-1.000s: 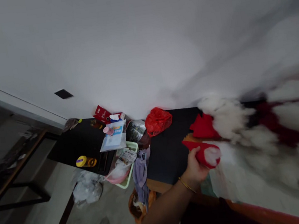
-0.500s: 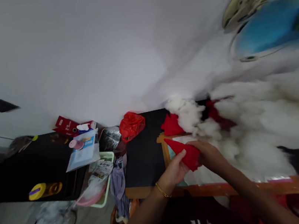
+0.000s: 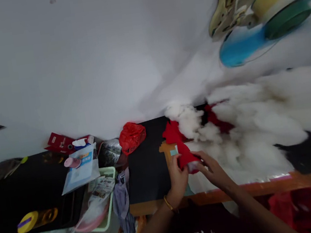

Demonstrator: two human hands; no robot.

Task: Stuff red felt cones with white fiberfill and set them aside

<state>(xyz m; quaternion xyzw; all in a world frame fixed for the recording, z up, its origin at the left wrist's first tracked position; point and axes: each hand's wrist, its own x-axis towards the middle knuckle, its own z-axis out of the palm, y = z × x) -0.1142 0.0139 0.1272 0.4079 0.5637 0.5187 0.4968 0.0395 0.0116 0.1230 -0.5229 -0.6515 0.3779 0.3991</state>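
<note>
A red cone-shaped fabric piece point(image 3: 185, 155) is between my two hands, its wide end towards me with white stuffing showing in the opening. My left hand point(image 3: 178, 175) grips its left side, thumb and fingers closed on the cloth. At the right edge of the opening, my right hand point(image 3: 211, 166) pinches the rim. More red fabric point(image 3: 172, 131) lies just behind the cone on the table. White fluffy stuffing point(image 3: 185, 118) rests on that fabric, and a large heap of stuffing point(image 3: 257, 132) spreads to the right of my hands.
A red plastic bag point(image 3: 132, 136) sits by the wall, left of my hands. Further left are a green basket point(image 3: 110, 205), a pink thread spool point(image 3: 72, 162) on a packet, and a yellow-lidded jar point(image 3: 28, 222). Large spools point(image 3: 287, 19) hang on the wall at upper right.
The cone has turned so its stuffed opening faces me. My right hand has shifted to the opening's rim. The whole view has swung slightly right.
</note>
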